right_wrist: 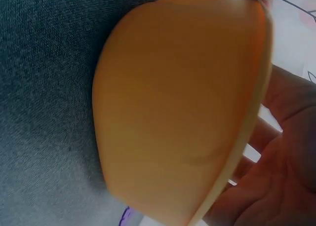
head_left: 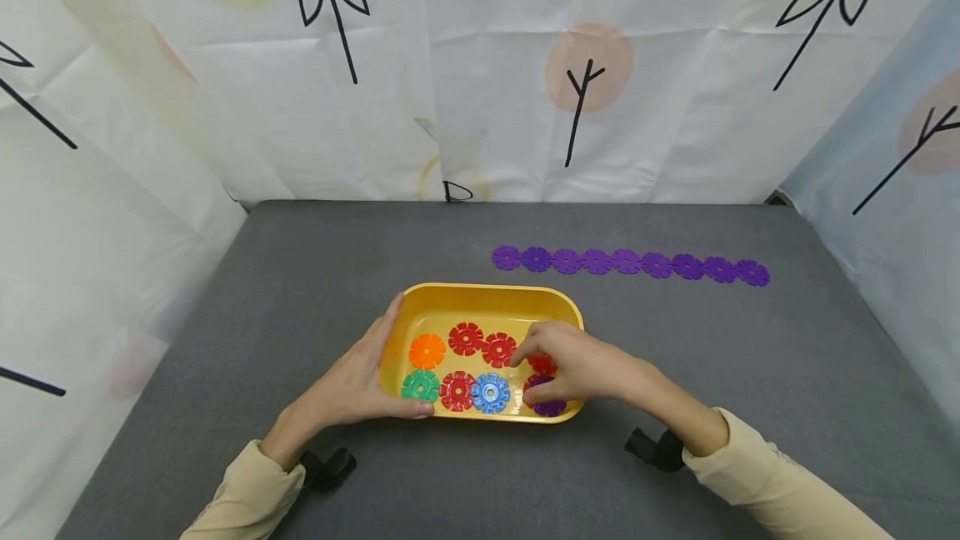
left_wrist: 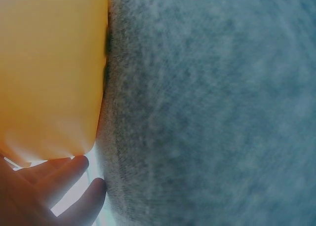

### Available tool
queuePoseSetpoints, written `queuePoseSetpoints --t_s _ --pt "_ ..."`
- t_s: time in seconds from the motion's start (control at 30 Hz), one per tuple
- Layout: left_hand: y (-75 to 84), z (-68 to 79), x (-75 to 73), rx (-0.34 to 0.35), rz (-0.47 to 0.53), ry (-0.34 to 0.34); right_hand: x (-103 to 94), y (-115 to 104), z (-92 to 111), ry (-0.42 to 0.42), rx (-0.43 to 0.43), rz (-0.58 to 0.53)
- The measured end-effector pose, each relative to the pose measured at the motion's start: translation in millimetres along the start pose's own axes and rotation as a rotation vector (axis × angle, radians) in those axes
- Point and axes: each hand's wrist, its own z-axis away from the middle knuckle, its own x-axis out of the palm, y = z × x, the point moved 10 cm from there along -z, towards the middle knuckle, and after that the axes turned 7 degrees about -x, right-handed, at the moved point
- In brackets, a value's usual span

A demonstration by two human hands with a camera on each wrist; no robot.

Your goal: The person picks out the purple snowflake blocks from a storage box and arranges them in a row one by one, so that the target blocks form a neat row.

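Observation:
A yellow plastic tray (head_left: pixel 480 296) stands on the grey table, holding several flower-shaped interlocking discs. The left hand (head_left: pixel 365 382) holds the tray's left end, thumb over the front rim and fingers along the outside; the left wrist view shows its fingers against the wall. Inside the right end reaches the right hand (head_left: pixel 577 365), thumb and fingers bent and apart above a red disc (head_left: pixel 543 363) and a purple disc (head_left: pixel 551 408), which it partly hides. Other discs in the tray are an orange disc (head_left: pixel 427 351), a green disc (head_left: pixel 421 386), a blue disc (head_left: pixel 491 393) and several red ones.
Behind the tray, a row of joined purple discs (head_left: pixel 627 262) lies across the table's back right. White printed cloth (head_left: pixel 495 123) hangs along the back and sides of the grey table (head_left: pixel 360 240). Dark straps sit on both wrists.

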Motion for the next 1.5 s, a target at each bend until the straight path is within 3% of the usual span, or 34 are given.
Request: queuePoseSetpoints --t_s 0.3,0.53,0.77,1.07,1.3,1.5 --pt "0.1 -0.5 -0.6 0.007 0.002 0.0 15.7 1 -7 -0.128 0.069 0.131" --pt "1.6 -0.8 -0.5 0.016 0.007 -0.003 16.4 5 -12 -0.085 0.106 0.151" --pt "2.0 -0.8 -0.8 0.014 -0.006 0.002 12.3 5 -17 0.019 0.042 0.146" --pt "2.4 -1.6 -1.1 0.01 -0.008 0.0 18.4 9 -19 0.019 0.056 0.182" --pt "2.7 0.1 -0.7 0.01 -0.009 -0.002 20.6 7 -19 0.035 0.023 0.153" --pt "2.2 0.4 -1.1 0.014 -0.009 -0.003 16.3 7 -18 0.072 0.047 0.094"
